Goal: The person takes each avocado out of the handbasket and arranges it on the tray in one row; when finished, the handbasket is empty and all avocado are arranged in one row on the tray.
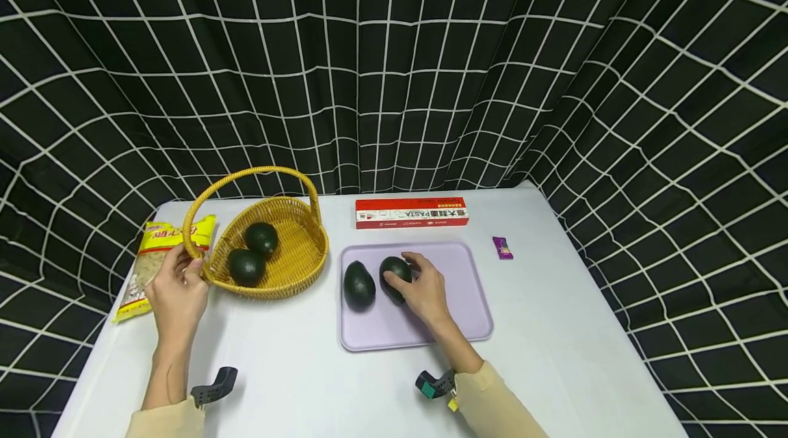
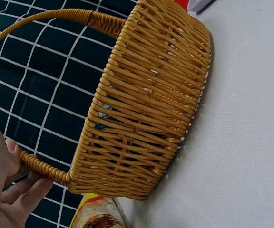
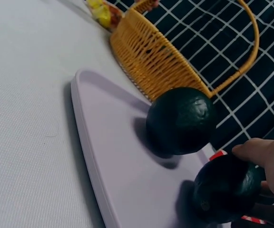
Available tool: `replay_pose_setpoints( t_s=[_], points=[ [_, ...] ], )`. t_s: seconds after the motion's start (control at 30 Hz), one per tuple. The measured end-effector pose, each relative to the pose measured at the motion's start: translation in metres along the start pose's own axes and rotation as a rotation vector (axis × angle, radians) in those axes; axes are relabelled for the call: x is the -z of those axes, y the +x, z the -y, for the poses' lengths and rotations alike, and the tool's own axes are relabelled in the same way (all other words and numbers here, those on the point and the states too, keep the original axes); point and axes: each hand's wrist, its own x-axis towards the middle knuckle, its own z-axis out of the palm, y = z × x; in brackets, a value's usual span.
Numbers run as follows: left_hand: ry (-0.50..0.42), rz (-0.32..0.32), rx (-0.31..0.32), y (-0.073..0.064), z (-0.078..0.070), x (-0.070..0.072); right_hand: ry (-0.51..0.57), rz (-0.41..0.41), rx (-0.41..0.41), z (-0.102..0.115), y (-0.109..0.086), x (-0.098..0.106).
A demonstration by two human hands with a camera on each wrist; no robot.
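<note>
A yellow-brown wicker basket [image 1: 298, 246] holds two dark green avocados [image 1: 261, 238], side by side on its left. My left hand [image 1: 178, 287] grips the basket's handle low on its left end; thumb and fingers wrap it in the left wrist view. On the lilac tray [image 1: 455, 294] lie two more avocados. My right hand [image 1: 425, 287] holds the right-hand avocado [image 1: 394, 277] between thumb and fingers. Just left of it lies the other avocado [image 1: 359, 286], untouched. In the right wrist view the held avocado [image 3: 227, 190] appears over the tray, close to its surface.
A red and white pasta box [image 1: 411, 213] lies behind the tray. To the right is a small purple packet [image 1: 502, 248]. A yellow food bag [image 1: 144, 267] lies left of the basket. Black cloth with a white grid [image 1: 400, 68] surrounds the white table [image 1: 277, 369].
</note>
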Motion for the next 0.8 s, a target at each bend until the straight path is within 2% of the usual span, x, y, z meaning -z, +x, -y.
replay_pose_setpoints(
  t_s=[0.5, 0.8],
  points=[
    [-0.006, -0.025, -0.036, 0.0001, 0.003, -0.0007, 0.033, -0.013, 0.014, 0.005, -0.0022, -0.001],
    [-0.002, -0.02, -0.036, 0.0, 0.0027, -0.0005, 0.019, 0.003, 0.014, 0.0063, -0.003, -0.0014]
  ],
)
